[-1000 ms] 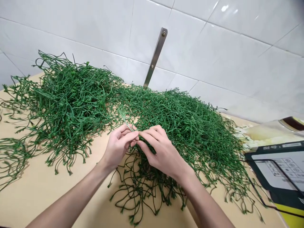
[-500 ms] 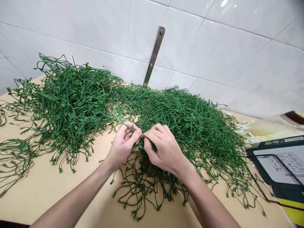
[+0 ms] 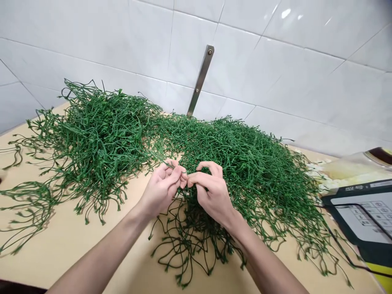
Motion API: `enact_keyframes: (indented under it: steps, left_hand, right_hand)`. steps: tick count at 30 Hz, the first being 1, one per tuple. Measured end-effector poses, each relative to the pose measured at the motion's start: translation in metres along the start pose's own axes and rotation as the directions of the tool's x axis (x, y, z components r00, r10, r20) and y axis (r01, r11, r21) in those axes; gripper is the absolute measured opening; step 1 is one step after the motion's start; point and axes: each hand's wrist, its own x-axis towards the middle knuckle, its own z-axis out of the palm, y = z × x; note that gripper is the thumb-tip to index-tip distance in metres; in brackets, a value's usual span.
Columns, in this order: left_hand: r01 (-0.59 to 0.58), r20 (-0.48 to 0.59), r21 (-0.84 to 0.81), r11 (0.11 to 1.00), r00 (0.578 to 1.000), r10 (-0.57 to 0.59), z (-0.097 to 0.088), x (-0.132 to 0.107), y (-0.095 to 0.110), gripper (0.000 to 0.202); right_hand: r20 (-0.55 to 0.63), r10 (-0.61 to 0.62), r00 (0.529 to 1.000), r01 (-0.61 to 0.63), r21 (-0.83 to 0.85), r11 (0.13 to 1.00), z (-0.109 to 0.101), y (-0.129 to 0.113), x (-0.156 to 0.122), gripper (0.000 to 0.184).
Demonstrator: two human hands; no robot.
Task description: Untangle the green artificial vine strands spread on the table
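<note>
My left hand (image 3: 165, 183) pinches the lower ends of a few thin green plastic stems (image 3: 159, 156), whose tops point up and left. Close against it, my right hand (image 3: 211, 188) has its thumb and index finger pressed together at the stem ends. Whether those fingertips grip a stem end is hidden. Beneath and behind my hands spreads a wide heap of green stems (image 3: 245, 151) with small forked tips. A second tangled pile of stems (image 3: 101, 139) lies to the left. Loose stems (image 3: 183, 249) curl on the table below my right hand.
The light wooden table (image 3: 101, 249) meets a white tiled wall (image 3: 92, 36). A metal bar (image 3: 200, 81) with bolts is fixed upright there. To the right lie a dark box with a printed label (image 3: 364, 216), a black cable (image 3: 339, 249) and a clear plastic wrapper (image 3: 343, 169).
The view has shifted slightly, so everything sits a little lower and to the right. My right hand's index finger has lifted and its fingers have shifted at the stem ends; my left hand keeps its pinch.
</note>
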Motion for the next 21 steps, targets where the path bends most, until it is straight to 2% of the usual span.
enact_keyframes:
  steps: [3,5,7,9,12,15,18,21]
  left_hand:
    - [-0.033,0.023,0.127,0.991,0.999,0.03,0.002,-0.003,0.007,0.022]
    - [-0.047,0.061,0.293,0.955,0.998,0.031,0.004,-0.008,0.008,0.017]
    - [-0.051,0.129,0.422,0.905,0.992,-0.004,0.006,-0.013,0.006,0.014]
    - [-0.107,0.241,0.522,0.846,0.97,-0.026,0.007,-0.017,0.002,0.014]
    - [-0.199,0.33,0.602,0.773,0.944,-0.014,0.007,-0.019,-0.003,0.019]
    - [-0.141,0.308,0.617,0.774,0.949,-0.072,0.007,-0.019,-0.005,0.019]
    - [-0.105,0.269,0.67,0.735,0.957,-0.109,0.005,-0.017,-0.004,0.024]
    - [-0.133,0.245,0.718,0.683,0.967,-0.069,0.003,-0.014,-0.004,0.019]
  right_hand:
    - [0.024,0.125,0.992,-0.126,0.074,0.989,-0.011,0.006,0.006,0.026]
    - [0.078,0.22,0.972,-0.232,0.228,0.946,-0.023,0.004,0.01,0.029]
    - [0.156,0.253,0.955,-0.291,0.322,0.901,-0.033,-0.004,0.012,0.028]
    - [0.203,0.291,0.935,-0.344,0.317,0.884,-0.035,-0.014,0.013,0.027]
    - [0.174,0.352,0.92,-0.391,0.313,0.866,-0.03,-0.026,0.014,0.034]
    - [0.105,0.398,0.912,-0.406,0.381,0.831,-0.03,-0.028,0.019,0.027]
    - [0.047,0.451,0.891,-0.429,0.409,0.805,-0.057,-0.029,0.01,0.027]
    - [-0.052,0.454,0.89,-0.426,0.265,0.865,-0.106,-0.039,-0.038,0.03]
